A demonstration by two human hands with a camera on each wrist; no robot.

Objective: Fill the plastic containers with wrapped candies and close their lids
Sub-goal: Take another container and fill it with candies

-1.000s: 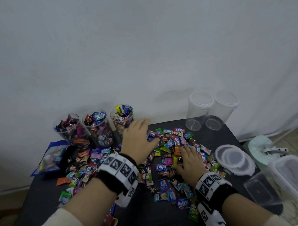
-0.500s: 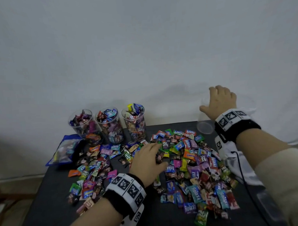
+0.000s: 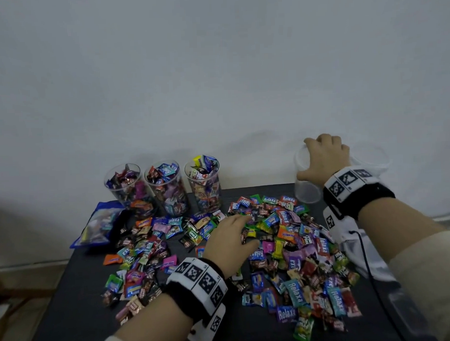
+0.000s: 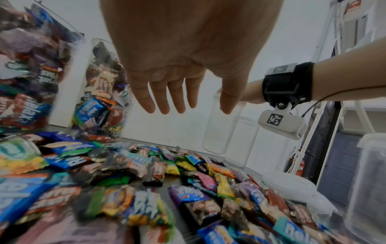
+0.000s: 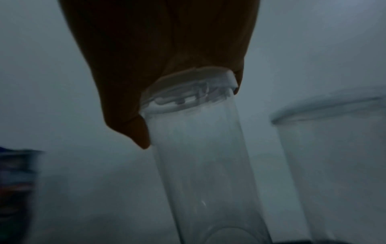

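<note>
Three clear plastic containers [image 3: 166, 187] packed with wrapped candies stand lidless in a row at the back left. Loose wrapped candies [image 3: 298, 247] cover the dark table [image 3: 78, 310]. My left hand [image 3: 249, 230] hovers just above the pile, fingers straight and holding nothing, as the left wrist view shows [image 4: 194, 109]. My right hand [image 3: 312, 158] grips the rim of an empty clear container [image 3: 306, 193] at the back right from above. In the right wrist view, its fingers [image 5: 129, 128] curl over that container's mouth [image 5: 200, 148].
A second empty container [image 3: 374, 160] stands right of the gripped one, against the white wall. A blue candy bag [image 3: 95, 226] lies at the table's left edge. Round white lids [image 4: 292, 186] and a square clear tub [image 4: 367, 181] sit at the right.
My right hand left the candy pile, reached to the back right and closed on the empty container's rim. My left hand drew back from the filled containers to over the pile.
</note>
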